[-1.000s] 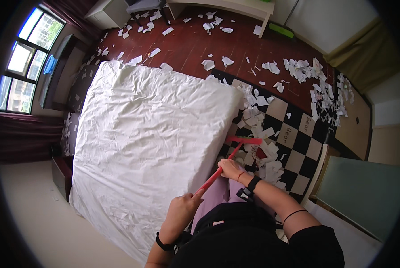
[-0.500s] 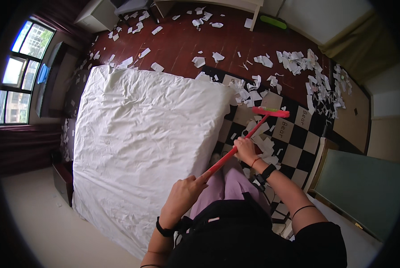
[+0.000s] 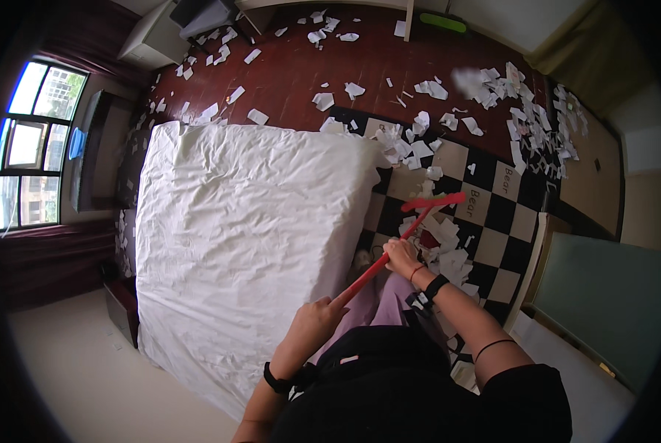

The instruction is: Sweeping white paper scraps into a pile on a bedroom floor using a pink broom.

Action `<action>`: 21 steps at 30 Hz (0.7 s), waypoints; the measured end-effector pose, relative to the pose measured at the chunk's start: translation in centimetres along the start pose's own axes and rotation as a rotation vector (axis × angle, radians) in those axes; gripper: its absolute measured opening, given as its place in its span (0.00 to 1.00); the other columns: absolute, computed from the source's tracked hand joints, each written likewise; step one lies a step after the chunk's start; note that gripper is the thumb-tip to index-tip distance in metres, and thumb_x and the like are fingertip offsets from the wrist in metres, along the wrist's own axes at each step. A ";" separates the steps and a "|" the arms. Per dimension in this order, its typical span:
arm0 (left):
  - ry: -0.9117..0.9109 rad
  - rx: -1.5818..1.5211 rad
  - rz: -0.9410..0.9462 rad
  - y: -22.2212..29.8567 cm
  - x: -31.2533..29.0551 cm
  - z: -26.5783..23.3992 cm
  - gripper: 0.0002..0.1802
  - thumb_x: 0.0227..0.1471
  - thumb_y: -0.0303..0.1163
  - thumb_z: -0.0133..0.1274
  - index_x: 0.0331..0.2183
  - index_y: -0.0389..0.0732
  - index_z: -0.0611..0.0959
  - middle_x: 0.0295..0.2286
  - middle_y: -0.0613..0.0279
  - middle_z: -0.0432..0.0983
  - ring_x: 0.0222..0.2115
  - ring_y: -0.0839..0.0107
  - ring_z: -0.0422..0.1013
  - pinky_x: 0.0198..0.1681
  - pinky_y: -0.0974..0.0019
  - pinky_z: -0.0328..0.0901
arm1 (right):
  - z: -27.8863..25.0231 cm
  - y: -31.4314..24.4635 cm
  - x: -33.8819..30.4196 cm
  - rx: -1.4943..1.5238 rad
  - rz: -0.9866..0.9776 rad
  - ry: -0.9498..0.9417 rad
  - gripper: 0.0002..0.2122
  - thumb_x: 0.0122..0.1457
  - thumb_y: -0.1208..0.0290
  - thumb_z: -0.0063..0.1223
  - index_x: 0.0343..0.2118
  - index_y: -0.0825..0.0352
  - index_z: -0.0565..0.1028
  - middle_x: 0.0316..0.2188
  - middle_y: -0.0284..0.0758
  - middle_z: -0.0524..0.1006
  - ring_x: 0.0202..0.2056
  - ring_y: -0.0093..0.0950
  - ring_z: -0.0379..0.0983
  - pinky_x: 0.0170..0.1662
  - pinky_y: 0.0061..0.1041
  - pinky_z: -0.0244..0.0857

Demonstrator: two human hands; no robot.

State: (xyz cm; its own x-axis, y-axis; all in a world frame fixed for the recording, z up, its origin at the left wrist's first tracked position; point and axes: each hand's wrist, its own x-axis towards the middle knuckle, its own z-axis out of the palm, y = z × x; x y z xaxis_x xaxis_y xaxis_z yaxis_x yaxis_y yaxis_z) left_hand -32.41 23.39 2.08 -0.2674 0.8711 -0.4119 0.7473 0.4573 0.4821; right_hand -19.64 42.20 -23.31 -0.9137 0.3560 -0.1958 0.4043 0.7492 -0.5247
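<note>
Both of my hands grip a long red broom (image 3: 367,277) that slants away from me toward the far right. My left hand (image 3: 312,328) is closed round the top end of the handle, close to my waist. Farther down the handle, my right hand (image 3: 403,258) is wrapped round it. The broom's pinkish-red head (image 3: 435,200), with some green on it, is over the black-and-beige checkered mat (image 3: 505,284). Torn white paper scraps (image 3: 449,258) lie on the mat between the head and my legs. Another heap of scraps (image 3: 412,148) lies beyond the head.
A bed with a wrinkled white sheet (image 3: 249,221) takes up the left side. More paper (image 3: 530,122) is strewn over the dark red wooden floor (image 3: 286,85). A grey-green panel (image 3: 604,299) stands at the right, and a chair (image 3: 205,18) at the far left.
The broom head has come slightly left and nearer to me. Scraps on the mat have shifted toward my legs. A blurred bit of paper now shows by the far right pile.
</note>
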 end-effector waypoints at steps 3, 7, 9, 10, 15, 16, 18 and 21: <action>0.050 0.015 0.055 1.0 1.6 -0.3 0.24 0.51 0.33 0.56 0.52 0.50 0.74 0.18 0.58 0.71 0.17 0.58 0.70 0.21 0.58 0.66 | -2.0 2.9 -0.2 -0.048 0.071 0.126 0.07 0.40 0.70 0.61 0.20 0.63 0.74 0.25 0.38 0.74 0.29 0.41 0.74 0.36 0.39 0.68; 0.038 0.088 0.037 2.5 1.6 -2.6 0.26 0.50 0.33 0.57 0.53 0.53 0.74 0.19 0.58 0.71 0.16 0.58 0.70 0.20 0.59 0.66 | -3.8 2.8 0.1 -0.035 0.101 0.236 0.07 0.40 0.70 0.61 0.20 0.63 0.73 0.25 0.38 0.73 0.28 0.42 0.73 0.35 0.40 0.67; 0.009 0.116 0.015 3.6 0.5 -4.6 0.26 0.50 0.34 0.57 0.53 0.53 0.74 0.18 0.58 0.71 0.16 0.58 0.70 0.20 0.59 0.65 | -4.8 0.3 0.2 0.010 0.045 0.179 0.07 0.40 0.70 0.61 0.20 0.63 0.74 0.25 0.38 0.74 0.28 0.41 0.73 0.34 0.39 0.68; -0.044 0.136 -0.005 4.3 0.1 -5.5 0.26 0.51 0.34 0.56 0.53 0.54 0.73 0.19 0.58 0.71 0.16 0.57 0.70 0.19 0.58 0.66 | -4.5 -0.3 0.0 0.049 0.028 0.138 0.07 0.40 0.69 0.61 0.21 0.63 0.74 0.26 0.38 0.74 0.28 0.41 0.74 0.33 0.39 0.68; -0.137 0.203 -0.022 6.4 -0.3 -5.7 0.24 0.52 0.37 0.54 0.52 0.48 0.72 0.19 0.56 0.72 0.17 0.55 0.72 0.19 0.57 0.67 | -1.5 -1.9 -0.9 0.229 -0.140 0.010 0.04 0.41 0.72 0.58 0.18 0.61 0.73 0.23 0.36 0.74 0.28 0.38 0.75 0.32 0.37 0.69; -0.137 0.213 0.011 6.3 0.1 -5.1 0.24 0.53 0.37 0.54 0.51 0.45 0.73 0.19 0.56 0.73 0.16 0.55 0.72 0.19 0.57 0.68 | -1.0 -1.5 -0.7 0.236 -0.143 0.013 0.04 0.41 0.72 0.58 0.18 0.61 0.73 0.23 0.36 0.74 0.28 0.38 0.75 0.32 0.37 0.69; -0.113 0.202 0.008 6.2 1.6 -3.8 0.22 0.53 0.36 0.54 0.50 0.47 0.74 0.18 0.57 0.72 0.16 0.56 0.72 0.19 0.57 0.67 | -0.6 -0.2 -0.7 0.221 -0.080 -0.081 0.06 0.41 0.69 0.60 0.20 0.63 0.75 0.25 0.38 0.75 0.31 0.39 0.76 0.36 0.37 0.71; -0.073 0.177 0.047 5.4 3.5 -0.8 0.21 0.54 0.34 0.53 0.50 0.48 0.74 0.17 0.57 0.72 0.16 0.57 0.71 0.19 0.58 0.67 | -1.3 3.5 -0.8 0.115 0.047 0.021 0.07 0.40 0.67 0.60 0.20 0.63 0.75 0.25 0.38 0.75 0.30 0.39 0.76 0.34 0.36 0.70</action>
State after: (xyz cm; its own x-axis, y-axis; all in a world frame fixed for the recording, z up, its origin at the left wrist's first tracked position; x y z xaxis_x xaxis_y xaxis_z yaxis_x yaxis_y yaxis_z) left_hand -29.82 29.08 3.84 -0.1896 0.8728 -0.4498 0.8552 0.3719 0.3610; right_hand -17.40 45.29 -23.91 -0.8923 0.4018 -0.2060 0.4385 0.6624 -0.6074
